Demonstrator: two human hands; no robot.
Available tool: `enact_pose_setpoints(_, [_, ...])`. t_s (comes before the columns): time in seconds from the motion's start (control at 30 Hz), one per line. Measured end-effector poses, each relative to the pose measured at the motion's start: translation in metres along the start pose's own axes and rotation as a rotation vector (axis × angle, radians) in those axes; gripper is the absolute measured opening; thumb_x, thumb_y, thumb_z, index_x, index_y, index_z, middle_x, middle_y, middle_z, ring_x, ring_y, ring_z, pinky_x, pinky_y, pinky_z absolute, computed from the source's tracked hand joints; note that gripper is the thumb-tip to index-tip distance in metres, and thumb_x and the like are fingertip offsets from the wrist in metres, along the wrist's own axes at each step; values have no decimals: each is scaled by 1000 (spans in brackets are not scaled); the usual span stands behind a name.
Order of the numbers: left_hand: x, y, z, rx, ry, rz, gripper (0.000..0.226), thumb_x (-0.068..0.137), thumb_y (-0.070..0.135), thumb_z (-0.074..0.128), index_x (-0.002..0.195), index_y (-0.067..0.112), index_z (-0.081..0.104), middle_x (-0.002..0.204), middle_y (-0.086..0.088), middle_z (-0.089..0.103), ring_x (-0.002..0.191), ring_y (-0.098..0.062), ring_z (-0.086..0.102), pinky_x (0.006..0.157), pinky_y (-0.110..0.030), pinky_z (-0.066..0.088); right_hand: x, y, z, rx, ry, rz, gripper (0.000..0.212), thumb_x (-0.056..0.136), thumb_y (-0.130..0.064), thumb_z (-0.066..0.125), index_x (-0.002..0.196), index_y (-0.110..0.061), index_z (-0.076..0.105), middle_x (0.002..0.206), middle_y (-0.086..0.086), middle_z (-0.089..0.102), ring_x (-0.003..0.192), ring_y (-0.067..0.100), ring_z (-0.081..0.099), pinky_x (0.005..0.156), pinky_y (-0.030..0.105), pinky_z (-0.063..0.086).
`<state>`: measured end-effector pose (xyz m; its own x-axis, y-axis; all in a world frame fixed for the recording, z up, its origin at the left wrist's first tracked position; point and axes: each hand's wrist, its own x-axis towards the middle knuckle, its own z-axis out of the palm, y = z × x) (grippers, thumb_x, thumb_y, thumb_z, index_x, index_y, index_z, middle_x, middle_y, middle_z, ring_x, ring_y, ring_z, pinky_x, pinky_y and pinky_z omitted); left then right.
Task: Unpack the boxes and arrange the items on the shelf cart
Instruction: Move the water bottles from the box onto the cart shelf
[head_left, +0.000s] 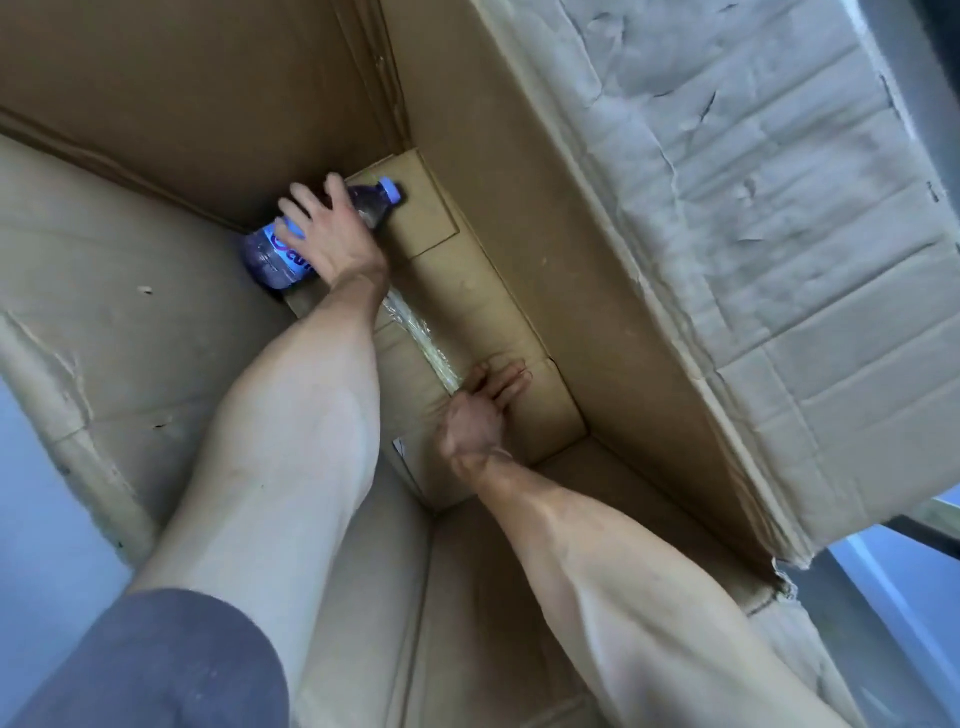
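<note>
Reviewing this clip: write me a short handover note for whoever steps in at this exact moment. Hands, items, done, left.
Left hand: deep in the big cardboard box, fingers wrapped over a water bottle lying on its side in the far corner.
Right hand: fingers straight, pressing on the box floor beside the strip of clear tape, holding nothing.
Done: the box is open; no other item shows inside.
Left: lift the bottle out and put it on the shelf cart, which is out of view.
</note>
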<state>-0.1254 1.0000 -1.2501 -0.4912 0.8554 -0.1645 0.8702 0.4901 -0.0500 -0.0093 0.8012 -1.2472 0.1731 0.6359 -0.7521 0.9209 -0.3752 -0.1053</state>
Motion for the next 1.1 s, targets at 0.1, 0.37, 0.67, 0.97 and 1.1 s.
enact_pose_setpoints(0.1, [-4, -3, 1, 37, -55, 9, 47, 93, 2, 47, 136, 20, 38, 139, -16, 44, 139, -37, 30, 111, -53, 22, 9, -9, -7, 10, -42, 39, 64, 95, -8, 39, 149, 13, 11, 142, 54, 0, 132, 70, -6, 113, 69, 5])
enact_pose_setpoints(0.37, [-58, -21, 5, 3, -301, 66, 51, 84, 6, 62, 128, 18, 40, 126, -19, 51, 121, -40, 45, 106, -50, 31, 12, -15, -13, 189, -127, 129, 89, 85, -23, 65, 149, 12, 13, 149, 45, -12, 137, 63, -13, 115, 55, 18])
enact_pose_setpoints(0.67, [-222, -40, -54, -319, -544, 19, 51, 86, 41, 68, 127, 17, 50, 118, -14, 64, 112, -34, 61, 87, -38, 49, -60, 39, -119, 272, -141, -78, 30, 92, -11, 56, 121, -10, 62, 128, 11, 62, 119, 26, 59, 94, 29, 45])
enact_pose_setpoints(0.97, [-281, -25, -181, -1398, -237, -233, 44, 64, 21, 87, 96, 22, 57, 89, 6, 65, 82, -19, 64, 75, -27, 51, -194, 52, -185, 580, 221, -289, 25, 95, -16, 49, 107, -5, 68, 109, 15, 69, 104, 32, 62, 87, 35, 49])
enact_pose_setpoints(1.1, [-330, -27, -239, -1619, -135, -85, 41, 57, 26, 84, 93, 23, 63, 83, 8, 71, 73, -11, 68, 76, -29, 57, -264, 83, -206, 781, 340, -389, 25, 94, -18, 52, 109, -9, 70, 108, 15, 71, 105, 29, 64, 91, 37, 50])
